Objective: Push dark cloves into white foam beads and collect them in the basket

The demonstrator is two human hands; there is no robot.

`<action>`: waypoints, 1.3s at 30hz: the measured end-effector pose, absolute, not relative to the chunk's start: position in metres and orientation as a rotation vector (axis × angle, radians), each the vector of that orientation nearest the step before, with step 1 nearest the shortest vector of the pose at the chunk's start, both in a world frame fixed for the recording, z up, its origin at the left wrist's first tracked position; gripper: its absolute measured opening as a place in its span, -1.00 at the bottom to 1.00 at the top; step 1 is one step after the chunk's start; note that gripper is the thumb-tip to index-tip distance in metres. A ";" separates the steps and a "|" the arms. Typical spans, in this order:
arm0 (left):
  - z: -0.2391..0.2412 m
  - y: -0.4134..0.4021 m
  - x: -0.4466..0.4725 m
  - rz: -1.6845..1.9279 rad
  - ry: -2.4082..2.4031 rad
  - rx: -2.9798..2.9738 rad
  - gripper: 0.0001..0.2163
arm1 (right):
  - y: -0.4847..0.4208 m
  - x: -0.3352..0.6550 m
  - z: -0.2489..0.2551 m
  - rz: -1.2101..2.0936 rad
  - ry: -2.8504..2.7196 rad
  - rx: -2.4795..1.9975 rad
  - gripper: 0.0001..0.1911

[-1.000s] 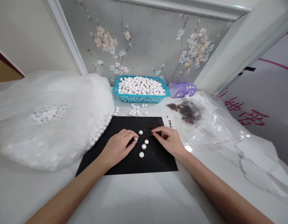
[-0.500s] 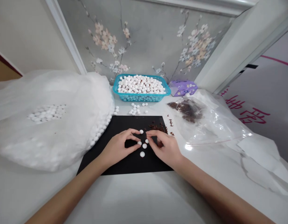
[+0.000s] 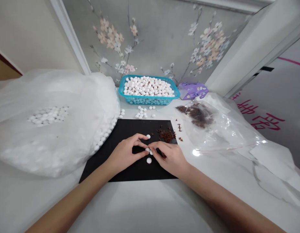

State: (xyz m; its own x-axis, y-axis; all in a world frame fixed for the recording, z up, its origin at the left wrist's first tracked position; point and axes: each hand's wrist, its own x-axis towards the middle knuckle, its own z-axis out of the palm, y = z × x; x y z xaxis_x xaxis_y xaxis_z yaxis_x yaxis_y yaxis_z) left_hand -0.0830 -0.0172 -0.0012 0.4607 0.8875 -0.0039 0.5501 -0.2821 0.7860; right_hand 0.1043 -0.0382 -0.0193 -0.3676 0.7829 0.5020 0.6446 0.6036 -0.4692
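Over the black mat (image 3: pixel 101 165), my left hand (image 3: pixel 127 150) pinches a small white ball (image 3: pixel 147 150) between thumb and finger. Its index fingertip reaches to another white ball (image 3: pixel 148 137) above. My right hand (image 3: pixel 170 157) is closed, its fingertips pressed together right at the pinched ball; whatever tiny thing they hold is too small to make out. A further white ball (image 3: pixel 151 152) lies partly hidden by the right fingertips. Below, a loose white ball (image 3: pixel 149 160) rests on the mat. A small heap of brown bits (image 3: pixel 167 135) lies beyond my right hand.
A blue basket (image 3: pixel 150 101) full of white balls stands at the back, with several loose balls (image 3: pixel 141 113) before it. At left bulges a big bag of white balls (image 3: pixel 55 142). On the right lie a clear bag of brown bits (image 3: pixel 201 116) and a purple packet (image 3: pixel 193 90).
My right hand has moved left, bringing its fingertips to the ball in my left hand. More of the brown heap shows. The view has shifted slightly.
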 end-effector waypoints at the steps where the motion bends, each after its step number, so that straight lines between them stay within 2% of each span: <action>1: -0.001 -0.017 -0.083 0.575 1.198 1.969 -0.70 | -0.039 0.104 -0.019 0.269 -2.117 -1.129 -0.83; 15: -0.002 -0.018 -0.082 0.582 1.221 1.959 -0.73 | -0.042 0.109 -0.013 0.391 -2.259 -0.974 -0.71; 28: -0.001 -0.018 -0.081 0.586 1.231 1.916 -0.72 | -0.043 0.110 -0.008 0.557 -2.313 -0.948 -0.72; 39: 0.002 -0.017 -0.081 0.562 1.217 1.883 -0.69 | -0.047 0.107 -0.006 0.521 -2.363 -0.989 -0.81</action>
